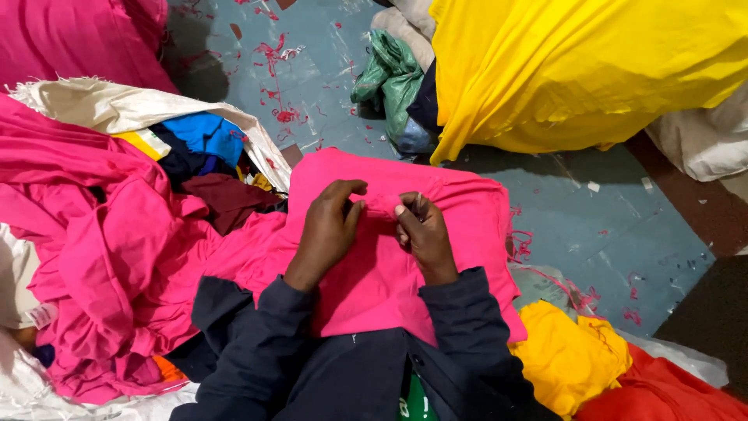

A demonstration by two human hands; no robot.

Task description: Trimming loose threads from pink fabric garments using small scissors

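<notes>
Two hands, left hand [326,228] and right hand [421,234], pinch pink cloth [374,273] lying beneath them.

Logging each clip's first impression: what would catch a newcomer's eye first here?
The bright pink folded cloth on the person's lap, centre, pinched at its top edge by the left hand and right hand. Next, the big yellow fabric mound at upper right and the heap of crumpled pink garments at left, on a blue floor strewn with pink thread scraps.
</notes>
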